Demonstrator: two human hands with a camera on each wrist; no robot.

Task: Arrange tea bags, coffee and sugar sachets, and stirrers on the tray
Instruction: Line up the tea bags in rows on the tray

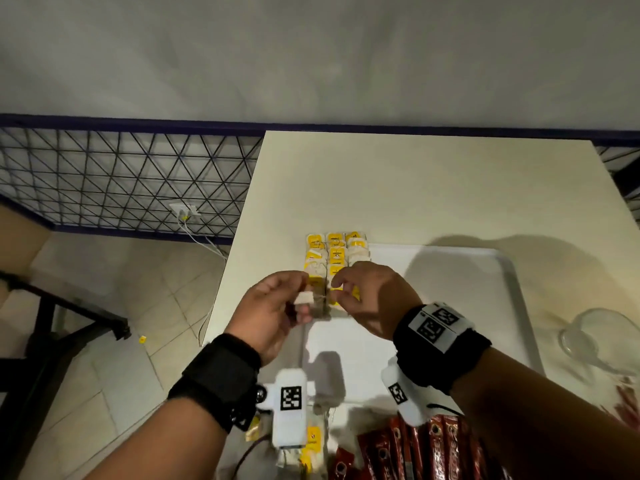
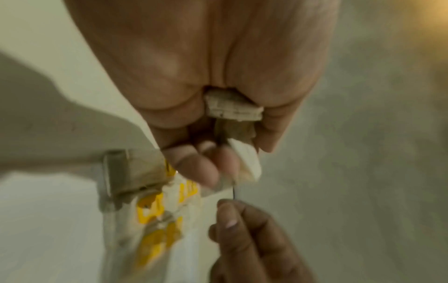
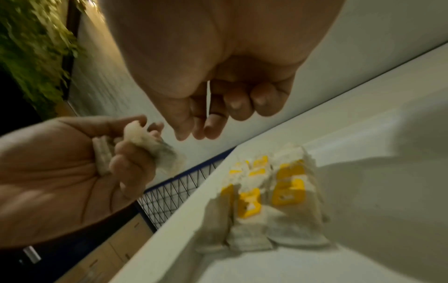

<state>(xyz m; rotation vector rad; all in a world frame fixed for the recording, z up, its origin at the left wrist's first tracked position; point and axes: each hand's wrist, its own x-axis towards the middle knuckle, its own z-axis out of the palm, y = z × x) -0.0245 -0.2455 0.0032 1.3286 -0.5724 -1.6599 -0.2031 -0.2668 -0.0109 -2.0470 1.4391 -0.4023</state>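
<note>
Left hand [image 1: 277,308] was clenched round a small white paper tea bag [image 3: 155,151], bag bunched between fingers and palm. Right hand [image 1: 367,299] pinched the bag's thin string [image 2: 234,191] between thumb and forefinger; the tag wasn't visible. Both hands were held up over the near-left part of the flat white rectangular tray [image 1: 485,306], nothing set down.

Step, as I read it: tea-bag stage, untangling or straightening one bag's string before placing it. Next move would need the string kept clear of the neighbours and the bag laid flat at the near end of the rows.

Tray held the rows of white tea bags with yellow tags [image 1: 334,258] along its far-left corner, three columns, overlapping. The loose pile of yellow-tagged tea bags [image 1: 311,445] and the dark red foil sachets [image 1: 433,448] sat near the body, off the tray as far as I could tell. Clear glass bowl [image 1: 599,341] sat right of the tray; contents unclear.
</note>
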